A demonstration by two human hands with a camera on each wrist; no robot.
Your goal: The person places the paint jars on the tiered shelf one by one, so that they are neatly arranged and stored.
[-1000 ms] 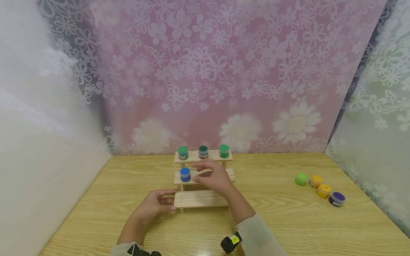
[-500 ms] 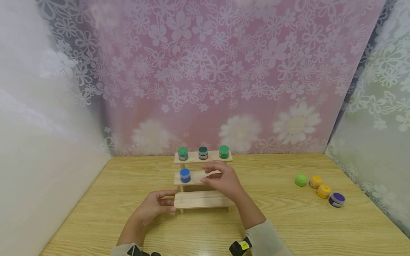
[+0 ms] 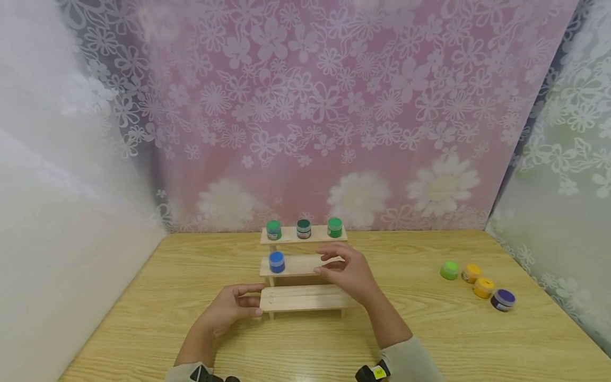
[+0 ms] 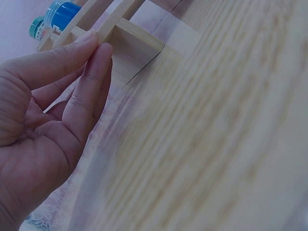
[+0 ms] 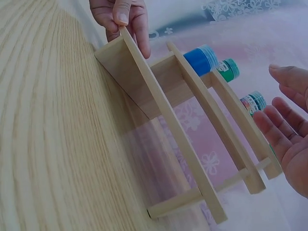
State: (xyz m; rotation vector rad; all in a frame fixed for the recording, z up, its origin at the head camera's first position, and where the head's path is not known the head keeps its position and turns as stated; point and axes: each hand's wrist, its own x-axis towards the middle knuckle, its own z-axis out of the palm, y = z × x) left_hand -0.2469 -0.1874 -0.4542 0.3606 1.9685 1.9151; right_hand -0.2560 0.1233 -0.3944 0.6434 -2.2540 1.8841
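Note:
A three-tier wooden stand (image 3: pixel 305 298) stands mid-table. My left hand (image 3: pixel 228 310) pinches the left end of its lowest shelf between thumb and fingers, as the left wrist view (image 4: pixel 60 96) also shows. Over the right part of the middle shelf hovers my right hand (image 3: pixel 350 270), fingers parted and holding nothing. On that shelf's left end sits a blue paint jar (image 3: pixel 277 262). Along the top shelf stand a green paint jar (image 3: pixel 273 231), a dark green paint jar (image 3: pixel 303 229) and another green paint jar (image 3: pixel 335 228).
To the right on the wooden table (image 3: pixel 410 307) are a light green jar (image 3: pixel 448 270), two yellow jars (image 3: pixel 484 287) and a purple jar (image 3: pixel 503 300). A floral curtain (image 3: pixel 305 132) hangs behind, with pale walls at both sides.
My right hand has drawn away from the blue paint jar, moving right along the middle shelf. The left hand keeps its place at the lowest shelf.

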